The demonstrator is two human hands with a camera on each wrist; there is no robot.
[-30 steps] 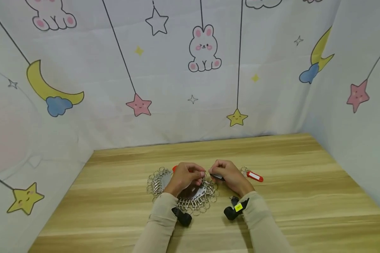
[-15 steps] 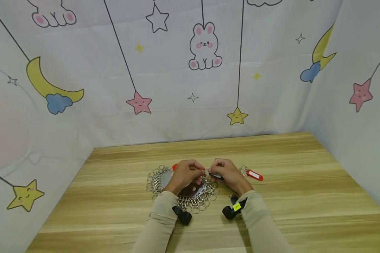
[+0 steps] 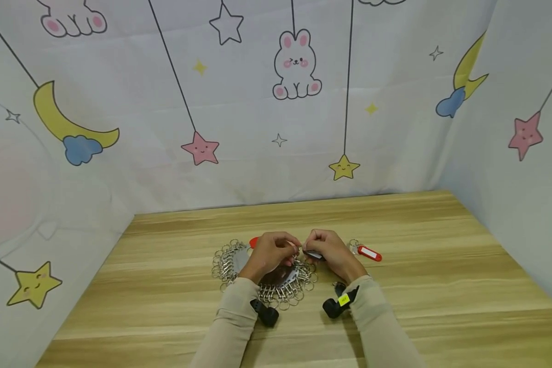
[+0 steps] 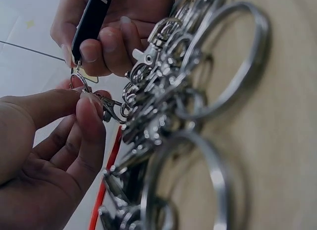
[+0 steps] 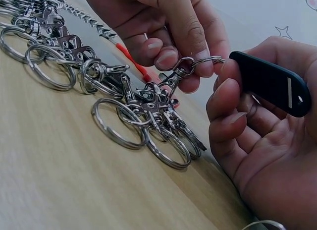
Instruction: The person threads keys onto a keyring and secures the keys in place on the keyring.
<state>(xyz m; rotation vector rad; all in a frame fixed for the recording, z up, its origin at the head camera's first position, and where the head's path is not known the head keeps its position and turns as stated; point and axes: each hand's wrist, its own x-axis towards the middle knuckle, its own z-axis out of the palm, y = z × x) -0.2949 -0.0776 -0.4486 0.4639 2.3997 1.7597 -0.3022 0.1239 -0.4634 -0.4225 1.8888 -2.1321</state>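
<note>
In the head view my left hand (image 3: 273, 253) and right hand (image 3: 328, 250) meet just above a ring of metal clasps. The left thumb and fingertips pinch the small key ring (image 5: 204, 61) of a swivel clasp (image 5: 172, 81). My right hand holds a black key tag (image 5: 270, 84) between thumb and curled fingers; its end lies right at that key ring. A thin wire loop (image 4: 78, 66) shows at the tag's lower end in the left wrist view. Under the hands, many clasps with split rings (image 5: 119, 123) fan out around a dark, shiny round piece (image 3: 280, 276).
A red key tag (image 3: 370, 253) with a white label and ring lies right of my right hand. Another red piece (image 3: 253, 243) peeks out behind the left hand. A second grey round piece (image 3: 241, 259) edged with clasps lies at left on the wooden table (image 3: 165, 306).
The hands stay almost in place, the fingertips drawing slightly closer together around the key ring. The head view has tipped slightly, so the wall drawings sit higher.
</note>
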